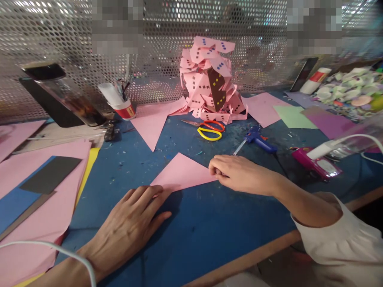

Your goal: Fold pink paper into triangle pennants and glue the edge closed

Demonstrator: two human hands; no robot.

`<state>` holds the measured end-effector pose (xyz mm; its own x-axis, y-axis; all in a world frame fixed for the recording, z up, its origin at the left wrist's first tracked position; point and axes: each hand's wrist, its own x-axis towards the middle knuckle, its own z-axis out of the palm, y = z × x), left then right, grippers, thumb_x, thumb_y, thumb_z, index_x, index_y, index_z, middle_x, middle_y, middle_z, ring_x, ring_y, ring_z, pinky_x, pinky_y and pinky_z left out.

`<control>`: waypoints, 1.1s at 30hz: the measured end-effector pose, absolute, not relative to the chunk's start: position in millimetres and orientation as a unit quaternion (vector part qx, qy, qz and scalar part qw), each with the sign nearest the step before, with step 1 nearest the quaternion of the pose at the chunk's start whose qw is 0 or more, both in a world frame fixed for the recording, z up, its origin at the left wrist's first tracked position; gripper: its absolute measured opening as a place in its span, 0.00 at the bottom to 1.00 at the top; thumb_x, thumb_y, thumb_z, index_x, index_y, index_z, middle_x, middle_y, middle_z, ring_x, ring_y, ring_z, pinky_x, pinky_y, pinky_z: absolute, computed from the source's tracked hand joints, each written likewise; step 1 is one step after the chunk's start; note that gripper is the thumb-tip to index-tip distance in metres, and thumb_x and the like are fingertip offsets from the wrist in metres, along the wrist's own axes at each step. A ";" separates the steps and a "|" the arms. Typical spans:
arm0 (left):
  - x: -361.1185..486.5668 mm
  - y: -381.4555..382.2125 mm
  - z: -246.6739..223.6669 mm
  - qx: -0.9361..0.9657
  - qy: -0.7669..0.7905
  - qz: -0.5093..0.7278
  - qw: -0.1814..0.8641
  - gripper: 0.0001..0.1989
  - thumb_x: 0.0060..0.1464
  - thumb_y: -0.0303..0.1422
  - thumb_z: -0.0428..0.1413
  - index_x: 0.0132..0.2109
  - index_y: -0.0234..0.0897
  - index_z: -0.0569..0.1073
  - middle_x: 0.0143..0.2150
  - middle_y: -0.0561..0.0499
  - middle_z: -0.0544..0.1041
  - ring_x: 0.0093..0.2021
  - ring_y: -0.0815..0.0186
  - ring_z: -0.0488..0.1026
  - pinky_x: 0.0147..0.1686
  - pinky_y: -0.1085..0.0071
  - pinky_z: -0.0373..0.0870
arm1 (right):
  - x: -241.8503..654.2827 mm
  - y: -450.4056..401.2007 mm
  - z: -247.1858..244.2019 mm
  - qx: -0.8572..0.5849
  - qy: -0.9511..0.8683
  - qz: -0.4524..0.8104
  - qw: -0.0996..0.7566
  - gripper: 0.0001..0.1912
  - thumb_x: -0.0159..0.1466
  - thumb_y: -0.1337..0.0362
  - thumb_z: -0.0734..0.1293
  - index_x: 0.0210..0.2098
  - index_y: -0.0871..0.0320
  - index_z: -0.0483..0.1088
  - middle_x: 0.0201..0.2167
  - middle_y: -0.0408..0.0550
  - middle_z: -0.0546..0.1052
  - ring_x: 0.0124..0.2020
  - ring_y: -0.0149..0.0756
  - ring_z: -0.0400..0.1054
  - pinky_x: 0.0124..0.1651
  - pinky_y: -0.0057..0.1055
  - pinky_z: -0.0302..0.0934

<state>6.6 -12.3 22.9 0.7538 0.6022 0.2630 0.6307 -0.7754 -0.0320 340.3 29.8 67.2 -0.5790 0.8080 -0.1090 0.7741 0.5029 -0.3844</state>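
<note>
A pink paper folded to a triangle (183,173) lies on the blue tabletop (194,235) in front of me. My left hand (131,221) rests palm down with its fingertips on the paper's left corner, the thumb spread away over the table. At the opposite corner, my right hand (239,173) has its fingers curled and pinches the paper's edge. Beyond the paper are scissors (211,130) with a red and a yellow handle, lying apart from both hands. A blue glue gun (259,141) lies just past my right hand, its nozzle near my knuckles.
A heap of dotted pink paper pieces (209,85) stands at the back by the perforated metal panel (161,71). Pink sheets (44,227) lie left. A paper cup (124,109) and a tilted bottle (74,97) stand behind. A magenta device (317,163) is right; a white cable (60,249) crosses my left forearm.
</note>
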 end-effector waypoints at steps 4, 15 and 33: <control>6.8 -10.7 21.3 -0.934 -0.339 -0.106 0.045 0.28 0.72 0.44 0.50 0.73 0.44 0.60 0.57 0.45 0.75 0.50 0.57 0.72 0.48 0.60 0.70 | 339.6 27.3 66.3 -0.459 -0.873 0.161 0.032 0.09 0.67 0.75 0.61 0.42 0.55 0.66 0.43 0.47 0.76 0.43 0.38 0.69 0.45 0.35 0.55; 8.4 -9.4 19.0 -0.934 -0.330 -0.137 -0.016 0.26 0.70 0.41 0.53 0.71 0.42 0.63 0.59 0.46 0.75 0.53 0.58 0.71 0.53 0.61 0.69 | 310.0 10.9 58.4 -0.369 -0.913 0.115 0.127 0.08 0.75 0.64 0.63 0.50 0.59 0.72 0.49 0.52 0.73 0.50 0.41 0.68 0.55 0.38 0.63; 6.4 -7.6 15.8 -0.937 -0.325 -0.129 -0.018 0.26 0.70 0.41 0.52 0.72 0.50 0.63 0.57 0.46 0.74 0.52 0.56 0.71 0.50 0.60 0.72 | 302.5 11.8 45.3 -0.287 -0.954 0.003 0.086 0.14 0.76 0.72 0.56 0.52 0.61 0.72 0.47 0.53 0.74 0.48 0.43 0.65 0.51 0.40 0.62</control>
